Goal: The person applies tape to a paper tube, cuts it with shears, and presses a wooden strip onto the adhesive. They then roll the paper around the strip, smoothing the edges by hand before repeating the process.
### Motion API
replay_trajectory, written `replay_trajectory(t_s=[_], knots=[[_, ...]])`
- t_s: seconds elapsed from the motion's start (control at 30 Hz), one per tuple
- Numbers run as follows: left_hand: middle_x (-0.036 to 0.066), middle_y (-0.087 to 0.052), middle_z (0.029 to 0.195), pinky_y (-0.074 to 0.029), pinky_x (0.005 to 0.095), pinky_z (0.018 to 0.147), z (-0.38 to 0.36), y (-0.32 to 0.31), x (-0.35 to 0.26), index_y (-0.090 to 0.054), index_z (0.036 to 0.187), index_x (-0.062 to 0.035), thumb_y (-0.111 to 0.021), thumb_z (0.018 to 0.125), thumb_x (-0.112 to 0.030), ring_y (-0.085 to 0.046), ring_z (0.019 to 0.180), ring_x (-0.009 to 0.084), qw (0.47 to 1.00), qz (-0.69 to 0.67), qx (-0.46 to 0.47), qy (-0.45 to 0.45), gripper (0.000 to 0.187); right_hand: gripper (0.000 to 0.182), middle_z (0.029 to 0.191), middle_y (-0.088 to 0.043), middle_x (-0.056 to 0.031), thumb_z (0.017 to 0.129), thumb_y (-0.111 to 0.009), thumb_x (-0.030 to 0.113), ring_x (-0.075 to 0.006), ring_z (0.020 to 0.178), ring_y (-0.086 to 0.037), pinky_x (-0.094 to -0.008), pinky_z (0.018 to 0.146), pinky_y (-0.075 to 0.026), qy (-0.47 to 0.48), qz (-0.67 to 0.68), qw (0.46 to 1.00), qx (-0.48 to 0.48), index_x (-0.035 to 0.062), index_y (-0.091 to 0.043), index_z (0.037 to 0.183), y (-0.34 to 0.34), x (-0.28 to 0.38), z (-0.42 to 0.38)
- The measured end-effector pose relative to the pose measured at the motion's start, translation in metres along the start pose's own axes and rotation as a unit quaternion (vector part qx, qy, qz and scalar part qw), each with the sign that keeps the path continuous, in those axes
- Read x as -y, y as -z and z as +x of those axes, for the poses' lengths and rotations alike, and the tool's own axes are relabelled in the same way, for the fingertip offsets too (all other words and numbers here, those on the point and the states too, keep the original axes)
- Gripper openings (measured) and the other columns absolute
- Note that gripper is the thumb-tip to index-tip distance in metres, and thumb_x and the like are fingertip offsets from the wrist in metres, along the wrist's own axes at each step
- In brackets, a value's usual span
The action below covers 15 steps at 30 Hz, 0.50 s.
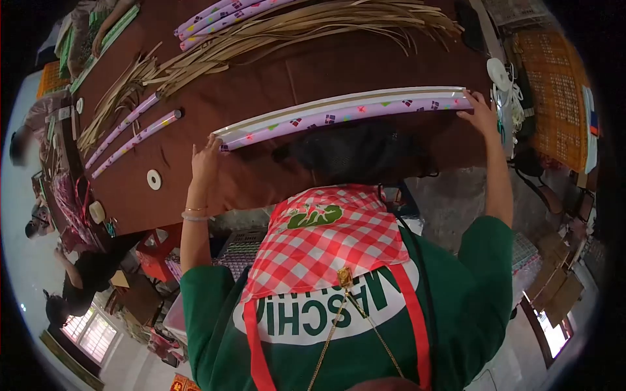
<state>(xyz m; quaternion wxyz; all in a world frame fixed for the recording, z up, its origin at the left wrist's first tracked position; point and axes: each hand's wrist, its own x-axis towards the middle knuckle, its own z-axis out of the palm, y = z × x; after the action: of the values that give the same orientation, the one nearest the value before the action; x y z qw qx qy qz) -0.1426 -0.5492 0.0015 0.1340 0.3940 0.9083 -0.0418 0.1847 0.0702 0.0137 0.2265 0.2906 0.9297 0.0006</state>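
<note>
A long pink wrapping-paper strip (339, 117) with small coloured figures lies across the brown table. Along its far side runs a white band with a thin tan strip (326, 107) on it. My left hand (206, 158) closes its fingertips on the left end of the paper. At the opposite end, my right hand (481, 116) pinches the corner between thumb and fingers. A dark cloth-like object (352, 150) lies in front of the paper, near the table edge.
Many tan flat strips (293, 32) are spread at the back, beside pink rolls (228, 16). Two thin pink rolls (140, 140) lie at left, near a white tape roll (154, 180). Another white roll (499, 73) is at right. Other people sit along the left.
</note>
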Motion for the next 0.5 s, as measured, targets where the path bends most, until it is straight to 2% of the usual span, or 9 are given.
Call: replay_trajectory(t_s=[0.07,0.27,0.37,0.5], knots=[[0.012,-0.049,0.122,-0.033,0.0553,0.091,0.0,-0.001,0.001,-0.049,0.106,-0.0134,-0.049,0.083,-0.029,-0.057,0.095,0.0284,1.0,0.011,-0.002,-0.001,0.028,0.065,0.128,-0.039,-0.0059,0.073,-0.06,0.048,-0.0267,0.113,-0.044,-0.0526,0.101,-0.018,0.013,-0.012,0.999,-0.044,0.0286,-0.036,0.13,-0.015,-0.008,0.002],[0.012,-0.046,0.125,-0.032,0.0568,0.091,0.0,0.008,-0.012,-0.049,0.101,-0.0113,-0.05,0.083,-0.027,-0.058,0.093,0.0286,1.0,0.017,-0.004,0.009,0.024,0.066,0.127,-0.04,-0.0084,0.072,-0.061,0.049,-0.0288,0.113,-0.044,-0.0531,0.1,-0.02,0.003,-0.007,0.999,-0.044,0.0289,-0.037,0.13,-0.015,-0.006,0.002],[0.013,-0.048,0.122,-0.032,0.0568,0.091,0.002,0.011,-0.015,-0.049,0.1,-0.0109,-0.052,0.082,-0.026,-0.056,0.098,0.0277,0.999,0.045,0.013,0.015,0.024,0.067,0.127,-0.039,-0.0092,0.071,-0.061,0.05,-0.0295,0.114,-0.042,-0.0526,0.1,-0.02,-0.001,0.007,0.999,-0.048,0.0291,-0.036,0.13,-0.017,-0.006,0.001],[0.013,-0.052,0.116,-0.028,0.0552,0.095,0.003,0.016,-0.016,-0.049,0.1,-0.009,-0.053,0.081,-0.026,-0.049,0.109,0.0263,0.995,0.092,-0.01,-0.032,0.026,0.07,0.128,-0.038,-0.0093,0.071,-0.062,0.049,-0.0293,0.115,-0.041,-0.0525,0.1,-0.02,-0.008,0.038,0.998,-0.049,0.0294,-0.034,0.131,-0.018,-0.006,-0.002]])
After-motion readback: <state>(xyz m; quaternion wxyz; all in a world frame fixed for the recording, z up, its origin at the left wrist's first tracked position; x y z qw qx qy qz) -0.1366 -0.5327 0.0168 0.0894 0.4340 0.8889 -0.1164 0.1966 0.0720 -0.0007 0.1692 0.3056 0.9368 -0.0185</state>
